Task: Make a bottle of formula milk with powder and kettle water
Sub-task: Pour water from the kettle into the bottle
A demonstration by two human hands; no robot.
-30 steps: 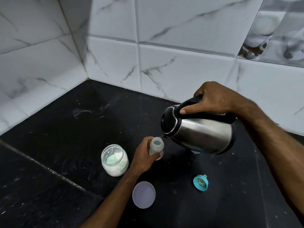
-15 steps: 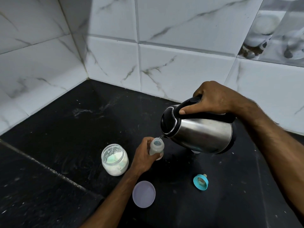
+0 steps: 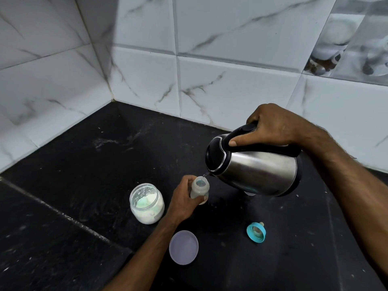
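Pouring kettle water into the bottle

Item: bottle (image 3: 200, 189), small and translucent, standing upright near the middle of the counter (image 3: 88, 164). Left hand (image 3: 183, 201) was curled round its body, steadying it. Liquid showed inside the neck.

Item: kettle (image 3: 255, 172), steel with black lid and handle, tipped steeply toward the bottle. Right hand (image 3: 270, 128) gripped the handle, thumb lying along its side. Spout sat just above the bottle mouth, with a thin stream of water between them.

Change: over the preceding second, nothing had visibly shifted; kettle tilt, bottle and both hands kept the same places. Judged: a steady pour was under way and the water stage not yet finished.

Item: jar (image 3: 147, 203) of white powder, open, just left of the left hand. Whether powder was already in the bottle could not be told.

Item: lid (image 3: 183, 247), pale lilac, flat on the counter toward the front edge.

Item: teat cap (image 3: 256, 228), teal ring, on its side to the right, below the kettle.

Obstructions: none at the bottle mouth. Judged risk: a narrow neck, so overshoot could spill on the holding fingers.
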